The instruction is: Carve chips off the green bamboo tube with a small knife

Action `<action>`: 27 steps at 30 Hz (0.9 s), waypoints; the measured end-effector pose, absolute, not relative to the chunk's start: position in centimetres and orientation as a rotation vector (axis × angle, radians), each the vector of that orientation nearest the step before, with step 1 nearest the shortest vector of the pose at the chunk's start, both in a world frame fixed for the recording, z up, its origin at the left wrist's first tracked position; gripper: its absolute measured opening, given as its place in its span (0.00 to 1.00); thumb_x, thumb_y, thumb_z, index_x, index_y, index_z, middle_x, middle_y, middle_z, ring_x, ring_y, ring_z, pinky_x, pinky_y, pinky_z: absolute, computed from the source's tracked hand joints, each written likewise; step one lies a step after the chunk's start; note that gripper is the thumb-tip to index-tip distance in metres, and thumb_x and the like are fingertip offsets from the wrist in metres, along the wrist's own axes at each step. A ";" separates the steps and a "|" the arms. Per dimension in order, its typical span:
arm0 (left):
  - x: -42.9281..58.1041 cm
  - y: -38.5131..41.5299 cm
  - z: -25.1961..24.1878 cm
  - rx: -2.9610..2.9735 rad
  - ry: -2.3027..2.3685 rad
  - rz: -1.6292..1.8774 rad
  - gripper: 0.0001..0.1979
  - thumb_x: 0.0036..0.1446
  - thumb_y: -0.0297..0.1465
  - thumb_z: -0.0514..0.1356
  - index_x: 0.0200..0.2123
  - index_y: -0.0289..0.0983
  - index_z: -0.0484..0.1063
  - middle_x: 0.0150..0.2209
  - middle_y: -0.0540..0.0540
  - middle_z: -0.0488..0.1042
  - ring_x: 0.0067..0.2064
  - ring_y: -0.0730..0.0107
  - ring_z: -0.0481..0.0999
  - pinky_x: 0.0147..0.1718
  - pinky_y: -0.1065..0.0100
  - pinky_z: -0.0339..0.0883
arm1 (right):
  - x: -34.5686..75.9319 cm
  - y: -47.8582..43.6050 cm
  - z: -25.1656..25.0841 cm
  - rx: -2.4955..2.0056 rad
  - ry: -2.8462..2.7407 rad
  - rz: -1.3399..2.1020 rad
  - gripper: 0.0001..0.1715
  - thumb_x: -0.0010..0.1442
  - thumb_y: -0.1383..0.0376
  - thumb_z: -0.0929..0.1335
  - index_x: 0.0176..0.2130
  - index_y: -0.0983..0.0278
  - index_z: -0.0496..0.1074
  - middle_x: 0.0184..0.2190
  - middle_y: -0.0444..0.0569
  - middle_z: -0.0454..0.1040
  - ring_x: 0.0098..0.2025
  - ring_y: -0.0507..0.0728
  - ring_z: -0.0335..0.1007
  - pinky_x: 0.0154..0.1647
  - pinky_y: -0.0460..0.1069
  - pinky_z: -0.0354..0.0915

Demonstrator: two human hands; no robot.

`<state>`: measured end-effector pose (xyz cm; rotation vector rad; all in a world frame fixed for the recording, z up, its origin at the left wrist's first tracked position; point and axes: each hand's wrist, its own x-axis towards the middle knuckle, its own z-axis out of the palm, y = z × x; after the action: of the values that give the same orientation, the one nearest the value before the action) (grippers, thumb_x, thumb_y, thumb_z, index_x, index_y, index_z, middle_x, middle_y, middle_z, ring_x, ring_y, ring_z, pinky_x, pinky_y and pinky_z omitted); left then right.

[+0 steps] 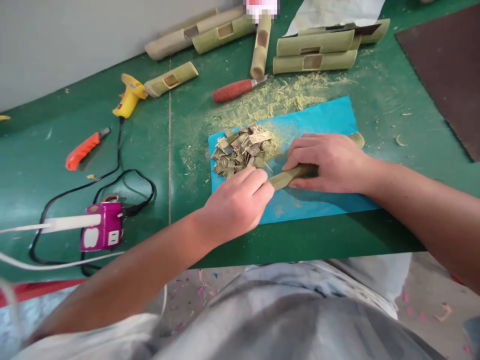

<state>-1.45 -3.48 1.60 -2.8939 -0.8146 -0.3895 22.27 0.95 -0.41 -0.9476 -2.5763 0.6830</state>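
Observation:
A green bamboo tube (287,178) lies slantwise over a blue sheet (337,112), and both of my hands are on it. My left hand (240,202) is closed around its near-left end, with the fingertips hidden. Over its middle, my right hand (328,162) grips from above, thumb on the near side and fingers on the far side. The tube's other end shows beyond my right hand. Just past my left hand, a heap of bamboo chips (243,150) sits on the sheet with pale shavings beside it.
A red-handled knife (234,91) lies beyond the sheet among shavings. Notched bamboo tubes (315,45) rest along the back. To the left are a yellow glue gun (130,96), an orange cutter (84,150) and a purple power adapter (101,227) with cables. A brown board (446,70) is at right.

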 end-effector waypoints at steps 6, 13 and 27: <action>-1.6 -3.3 1.3 -2.911 -0.812 -0.476 0.14 0.64 0.20 0.52 0.26 0.37 0.66 0.27 0.46 0.64 0.31 0.66 0.62 0.30 0.64 0.60 | 22.1 0.9 -0.2 -0.983 -2.577 0.678 0.12 0.58 0.56 0.69 0.38 0.61 0.76 0.41 0.52 0.77 0.42 0.61 0.70 0.38 0.53 0.59; -1.7 -3.3 1.4 -2.939 -0.853 -0.486 0.15 0.64 0.21 0.52 0.25 0.37 0.65 0.27 0.47 0.63 0.30 0.65 0.61 0.30 0.64 0.59 | 22.1 0.9 -0.2 -0.985 -2.587 0.676 0.12 0.58 0.56 0.68 0.37 0.61 0.76 0.40 0.51 0.77 0.42 0.61 0.70 0.36 0.52 0.58; -2.0 -3.1 1.7 -2.958 -0.791 -0.415 0.14 0.64 0.21 0.51 0.26 0.36 0.67 0.27 0.46 0.64 0.30 0.65 0.61 0.30 0.64 0.61 | 22.1 1.0 -0.1 -0.990 -2.601 0.687 0.14 0.58 0.54 0.69 0.38 0.60 0.76 0.40 0.50 0.76 0.41 0.60 0.70 0.37 0.52 0.58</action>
<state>-2.03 -3.13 1.70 -2.9582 -0.7910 -0.4150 22.14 1.01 -0.10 -0.9898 -2.6007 0.6866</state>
